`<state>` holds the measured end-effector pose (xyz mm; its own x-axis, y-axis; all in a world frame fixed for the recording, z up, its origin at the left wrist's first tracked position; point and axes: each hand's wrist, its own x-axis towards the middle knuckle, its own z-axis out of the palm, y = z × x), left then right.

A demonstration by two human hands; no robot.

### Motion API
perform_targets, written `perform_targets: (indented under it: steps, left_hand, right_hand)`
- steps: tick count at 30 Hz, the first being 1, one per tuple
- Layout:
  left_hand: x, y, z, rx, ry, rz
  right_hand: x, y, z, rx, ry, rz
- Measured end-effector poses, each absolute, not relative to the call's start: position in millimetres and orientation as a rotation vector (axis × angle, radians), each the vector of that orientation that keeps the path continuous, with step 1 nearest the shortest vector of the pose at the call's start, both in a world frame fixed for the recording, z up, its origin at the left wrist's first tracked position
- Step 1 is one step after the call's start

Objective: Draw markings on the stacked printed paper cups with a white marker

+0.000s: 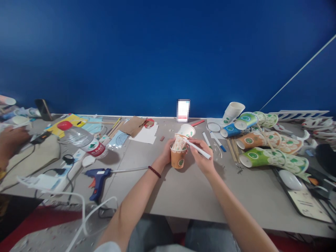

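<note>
My left hand (167,151) is wrapped round the left side of a paper cup figure (177,157), made of joined cups with an orange lower cup and a white upper cup tilted to the right. Orange petal-like lines and green marks cover its middle. A white marker pen (198,149) is pinched in my right hand (204,157), its tip against or very near the figure's upper part; contact cannot be made out. A dark bead bracelet circles my left wrist.
On the left lie a blue glue gun (98,180), a water bottle (86,141) and a power strip (65,171). Decorated cup figures (273,159), stacked white cups (232,112) and markers (217,141) are to the right. A co-worker's hand (13,141) is at far left.
</note>
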<state>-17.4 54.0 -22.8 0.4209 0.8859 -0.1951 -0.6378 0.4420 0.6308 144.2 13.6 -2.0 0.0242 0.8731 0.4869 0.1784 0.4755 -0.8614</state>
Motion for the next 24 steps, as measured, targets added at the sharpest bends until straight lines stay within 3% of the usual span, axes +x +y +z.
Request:
perform_targets:
  steps: [24]
  left_hand:
    - [-18.7, 53.2, -21.4, 0.628, 0.545, 0.987]
  right_hand:
    - [143.8, 13.5, -0.1, -0.961, -1.437, 0.727]
